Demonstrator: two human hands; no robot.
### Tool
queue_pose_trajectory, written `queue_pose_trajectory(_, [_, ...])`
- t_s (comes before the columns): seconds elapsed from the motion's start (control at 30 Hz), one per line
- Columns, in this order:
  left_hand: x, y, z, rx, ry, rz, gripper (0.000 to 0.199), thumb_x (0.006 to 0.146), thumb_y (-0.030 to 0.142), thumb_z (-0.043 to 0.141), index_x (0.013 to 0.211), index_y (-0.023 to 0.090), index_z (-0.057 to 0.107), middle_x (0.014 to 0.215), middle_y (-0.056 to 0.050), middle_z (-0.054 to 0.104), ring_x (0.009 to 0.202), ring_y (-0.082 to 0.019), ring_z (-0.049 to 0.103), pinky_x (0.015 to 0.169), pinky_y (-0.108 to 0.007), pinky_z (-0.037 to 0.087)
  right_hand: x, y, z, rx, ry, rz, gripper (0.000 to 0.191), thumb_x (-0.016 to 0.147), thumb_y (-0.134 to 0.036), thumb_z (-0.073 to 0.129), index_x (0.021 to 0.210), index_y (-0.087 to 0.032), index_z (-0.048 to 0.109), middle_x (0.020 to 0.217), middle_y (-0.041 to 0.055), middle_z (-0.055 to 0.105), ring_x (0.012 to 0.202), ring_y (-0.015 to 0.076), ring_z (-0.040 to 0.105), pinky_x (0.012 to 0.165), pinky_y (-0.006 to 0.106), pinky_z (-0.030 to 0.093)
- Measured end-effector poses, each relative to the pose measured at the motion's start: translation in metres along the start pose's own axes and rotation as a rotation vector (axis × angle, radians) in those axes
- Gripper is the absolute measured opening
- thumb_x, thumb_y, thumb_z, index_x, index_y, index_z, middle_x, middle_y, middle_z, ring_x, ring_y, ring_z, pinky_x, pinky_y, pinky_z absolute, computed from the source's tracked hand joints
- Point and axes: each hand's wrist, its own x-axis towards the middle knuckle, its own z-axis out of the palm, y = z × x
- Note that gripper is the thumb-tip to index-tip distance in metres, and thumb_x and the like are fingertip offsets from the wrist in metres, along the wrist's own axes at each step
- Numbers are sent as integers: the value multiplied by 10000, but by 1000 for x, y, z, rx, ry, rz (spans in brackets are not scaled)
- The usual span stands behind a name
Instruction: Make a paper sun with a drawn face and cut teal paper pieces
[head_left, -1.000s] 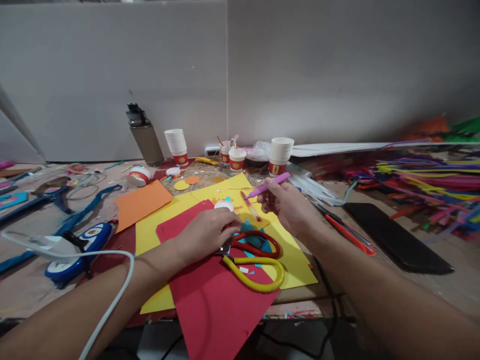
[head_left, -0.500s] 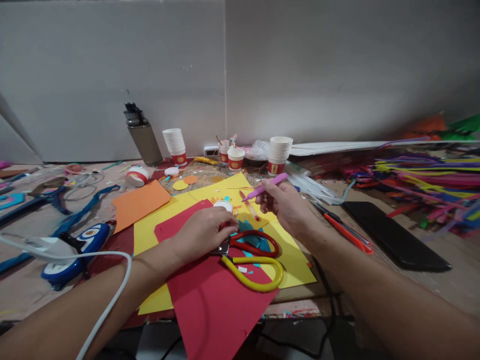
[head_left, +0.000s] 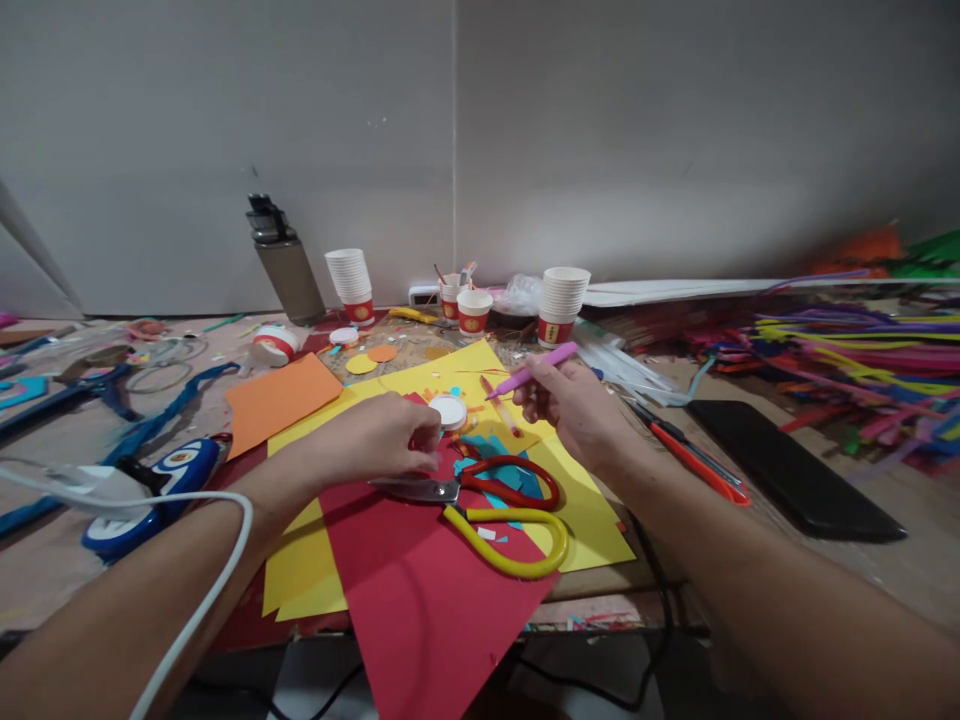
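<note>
My right hand (head_left: 566, 400) grips a purple felt-tip pen (head_left: 532, 372), its tip pointing down-left over the yellow paper (head_left: 589, 520). My left hand (head_left: 394, 435) is closed, its fingers curled down over the red paper (head_left: 442, 610); whatever its fingertips hold is hidden. Just right of it lies a round white lid (head_left: 449, 411). In front of it, scissors (head_left: 480, 497) with one red and one yellow handle rest on the red paper. Blue paper pieces (head_left: 491, 455) show beyond the handles. A slim pen with a reddish tip (head_left: 501, 408) lies under the purple pen.
Orange paper (head_left: 281, 400) and a blue-and-white tape dispenser (head_left: 154, 500) are on the left. Paper cup stacks (head_left: 564, 305), a small cup (head_left: 474, 314) and a bottle (head_left: 289, 270) stand behind. Rightward lie a red cutter (head_left: 697, 460), a black phone (head_left: 795, 470) and colourful pipe cleaners (head_left: 847, 370).
My left hand has moved left, uncovering the scissors' blades and more of the white lid. My right hand keeps the purple pen in nearly the same place.
</note>
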Motion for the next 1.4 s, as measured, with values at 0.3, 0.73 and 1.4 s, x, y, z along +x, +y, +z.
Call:
queue_pose_trajectory(0.3, [8,-8,-2,-152,171,-312,465,860,512,452,541,191,560,511,-25,605,472,-137,514,509,-264,331,-1,1,0,-43,-14,-28,340,844,-451,603,674,-158,628,610,27,609,456,78,457,437,240,345])
queue_pose_trajectory(0.73, [35,-20,22,-95,204,-379,337,767,372,491,492,185,543,483,-14,525,478,-131,426,496,-271,245,-2,5,4,-72,-34,8,318,833,-450,600,713,-155,591,595,21,612,448,86,485,425,225,367])
queue_pose_trajectory(1.4, [21,-2,8,-173,635,-334,287,790,320,476,551,170,528,508,19,501,525,-112,452,562,-251,309,-13,-2,13,-540,16,-242,195,852,-399,547,854,-204,552,701,-22,473,641,134,415,594,272,330])
